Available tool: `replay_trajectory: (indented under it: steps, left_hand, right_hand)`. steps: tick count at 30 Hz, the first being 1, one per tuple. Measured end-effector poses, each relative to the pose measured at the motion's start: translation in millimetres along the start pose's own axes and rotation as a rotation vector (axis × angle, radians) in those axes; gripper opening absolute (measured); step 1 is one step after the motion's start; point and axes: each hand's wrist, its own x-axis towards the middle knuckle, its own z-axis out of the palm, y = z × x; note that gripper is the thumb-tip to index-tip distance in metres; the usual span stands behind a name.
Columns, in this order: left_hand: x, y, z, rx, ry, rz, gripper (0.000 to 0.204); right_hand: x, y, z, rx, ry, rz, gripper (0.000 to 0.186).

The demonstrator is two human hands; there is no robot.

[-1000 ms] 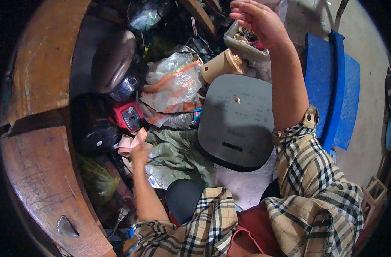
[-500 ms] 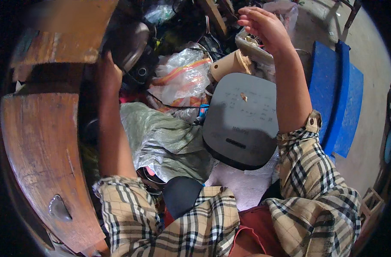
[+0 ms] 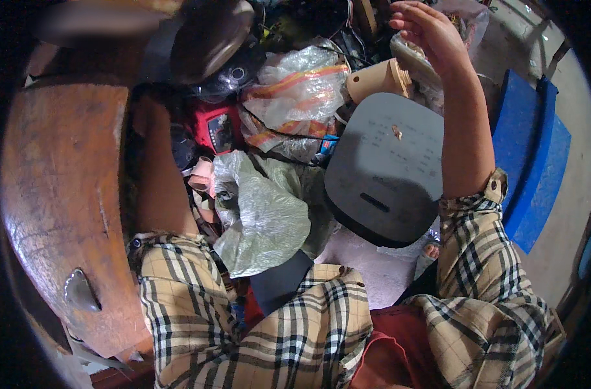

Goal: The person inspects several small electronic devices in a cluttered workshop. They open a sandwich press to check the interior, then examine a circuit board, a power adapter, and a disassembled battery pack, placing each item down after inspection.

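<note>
My left hand reaches into the dark gap beside the wooden cabinet; shadow hides its fingers. Close to it are a red case with a dark panel and a dark rounded appliance. A crumpled pale green plastic bag lies nearer to me, beside a pink strip. My right hand is raised at the upper right, its fingers stretched and slightly bent, with nothing seen in them. Below it stands a clear plastic container, partly hidden.
A grey rounded box lid sits right of centre, with a beige cylinder behind it. A clear bag with orange stripes and loose cables fill the middle. Blue panels stand at the right, over a grey floor.
My left hand has drawn nearer, lower in the gap. The red case shows more fully and the green bag is puffed up differently. My right hand stays raised; the whole view has shifted.
</note>
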Motion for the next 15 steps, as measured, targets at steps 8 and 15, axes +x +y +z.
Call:
replay_trajectory:
  steps: [8,15]
  left_hand:
    - [-12.2,-14.8,16.1,-0.014,-0.067,-0.073,0.035]
    - [-12.1,-20.4,44.8,-0.003,-0.135,-0.105,0.034]
  right_hand:
    - [17.6,16.4,-1.8,-0.061,-0.098,-0.015,0.017]
    - [26.2,32.1,1.9,-0.078,-0.102,0.053,0.018]
